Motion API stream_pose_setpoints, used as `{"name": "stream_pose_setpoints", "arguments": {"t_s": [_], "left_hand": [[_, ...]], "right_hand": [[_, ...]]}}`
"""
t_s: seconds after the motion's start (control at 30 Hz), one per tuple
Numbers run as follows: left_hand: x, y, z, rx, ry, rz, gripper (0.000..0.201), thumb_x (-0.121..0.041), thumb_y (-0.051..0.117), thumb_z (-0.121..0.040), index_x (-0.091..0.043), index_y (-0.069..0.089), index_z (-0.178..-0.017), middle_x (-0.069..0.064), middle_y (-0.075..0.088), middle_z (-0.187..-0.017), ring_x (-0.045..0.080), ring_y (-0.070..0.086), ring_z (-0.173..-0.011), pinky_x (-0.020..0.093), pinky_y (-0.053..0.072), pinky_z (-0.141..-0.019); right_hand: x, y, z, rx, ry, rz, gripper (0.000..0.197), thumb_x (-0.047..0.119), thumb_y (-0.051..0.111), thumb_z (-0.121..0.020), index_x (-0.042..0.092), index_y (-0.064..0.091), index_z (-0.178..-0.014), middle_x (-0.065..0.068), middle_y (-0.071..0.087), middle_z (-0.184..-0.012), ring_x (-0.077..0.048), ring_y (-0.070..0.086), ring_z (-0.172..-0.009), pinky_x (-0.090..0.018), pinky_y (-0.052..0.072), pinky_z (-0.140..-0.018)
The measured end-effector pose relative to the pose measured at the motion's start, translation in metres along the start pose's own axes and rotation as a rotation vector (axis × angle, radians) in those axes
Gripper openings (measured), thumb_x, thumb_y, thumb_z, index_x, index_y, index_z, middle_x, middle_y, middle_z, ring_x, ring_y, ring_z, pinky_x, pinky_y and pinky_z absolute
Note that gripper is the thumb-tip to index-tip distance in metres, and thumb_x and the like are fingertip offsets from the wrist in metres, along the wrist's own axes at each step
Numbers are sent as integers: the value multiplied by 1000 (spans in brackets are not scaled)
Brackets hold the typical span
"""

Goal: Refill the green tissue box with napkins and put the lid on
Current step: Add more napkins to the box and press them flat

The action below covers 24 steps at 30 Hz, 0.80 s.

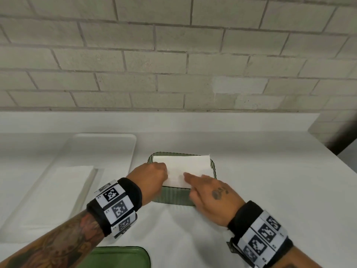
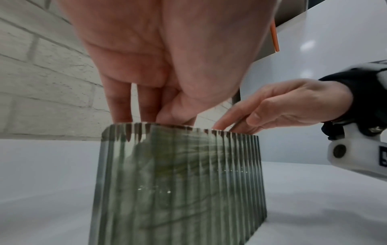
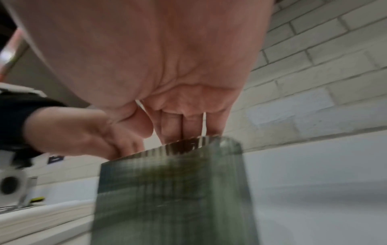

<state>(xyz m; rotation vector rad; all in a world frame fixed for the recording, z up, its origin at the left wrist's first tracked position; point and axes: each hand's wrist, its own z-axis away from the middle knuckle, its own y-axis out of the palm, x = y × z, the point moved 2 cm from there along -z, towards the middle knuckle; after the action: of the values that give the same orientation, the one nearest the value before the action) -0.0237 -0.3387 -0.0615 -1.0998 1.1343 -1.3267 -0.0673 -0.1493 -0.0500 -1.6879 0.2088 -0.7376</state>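
Observation:
The green ribbed tissue box [image 1: 173,196] stands open-topped mid-table. A stack of white napkins [image 1: 185,165] lies in its mouth at rim level, with the far right corner poking over the rim. My left hand [image 1: 154,175] is at the stack's left edge; in the left wrist view its fingers [image 2: 120,107] point straight down behind the box [image 2: 180,182] wall, thumb tucked close. My right hand [image 1: 195,179] lays its index finger flat on the napkins, thumb over the near wall. The green lid [image 1: 119,256] lies at the table's near edge.
A white tray [image 1: 108,140] sits at the left with another stack of napkins [image 1: 63,182] in it. A pale brick wall [image 1: 173,64] runs along the back of the white table [image 1: 270,190], which ends at the right.

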Motion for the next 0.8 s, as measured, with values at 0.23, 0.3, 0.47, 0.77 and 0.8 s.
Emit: {"name": "stream_pose_setpoints", "arguments": {"t_s": [0.23,0.3,0.47,0.77,0.8], "left_hand": [[13,-8,3,-69,8,9,45,4,40,-83,-13,66,-115,1,60,-123,22,58,-107,32,45,-92],[22,-18,2,-139,-57,287,37,-5,47,-93,-16,60,-126,0,61,-126,18,57,-113,26,43,-96],[34,-28,-4,-44,-103,544,44,-31,70,-85,-20,60,-126,-4,65,-121,8,61,-102,18,45,-92],[41,-23,-10,-14,-144,618,20,-20,74,-81,-21,74,-102,-4,71,-98,6,59,-82,8,42,-71],[41,-23,-11,-20,-155,620,19,-21,74,-82,-20,74,-100,-5,71,-96,5,58,-81,8,41,-71]], "right_hand": [[-29,-16,3,-40,102,99,23,22,36,-95,17,56,-106,3,64,-79,-17,57,-75,-32,33,-112],[-32,-23,-3,-135,161,-15,30,25,46,-96,20,57,-123,1,67,-105,-18,60,-99,-31,42,-103],[-46,-29,-23,58,311,-217,46,35,65,-87,38,47,-130,10,58,-119,-16,54,-113,-36,43,-103],[-51,-28,-35,48,282,-271,7,27,68,-87,20,69,-89,10,62,-84,-7,57,-79,-11,39,-65],[-52,-27,-35,36,284,-273,7,28,67,-88,21,68,-87,11,62,-84,-8,56,-80,-13,40,-67]]}}
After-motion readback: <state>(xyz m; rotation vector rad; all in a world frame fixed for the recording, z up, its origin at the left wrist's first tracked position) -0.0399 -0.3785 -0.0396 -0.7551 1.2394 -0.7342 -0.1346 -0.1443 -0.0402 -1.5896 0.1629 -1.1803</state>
